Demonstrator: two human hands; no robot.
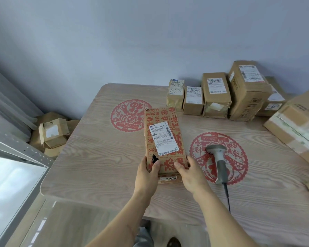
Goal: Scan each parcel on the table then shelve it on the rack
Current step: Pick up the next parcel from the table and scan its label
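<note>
On the table [100, 157], left hand [146, 175] and right hand [189, 173] grip the printed parcel [161, 138]

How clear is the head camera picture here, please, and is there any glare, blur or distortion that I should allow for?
Head view: soft, even light, faint shadows. The printed parcel in both hands (left hand, right hand) is sharp, its label partly readable. The table edges bow from the wide lens. The bright pane at lower left is washed out. The scanner is clear.
</note>
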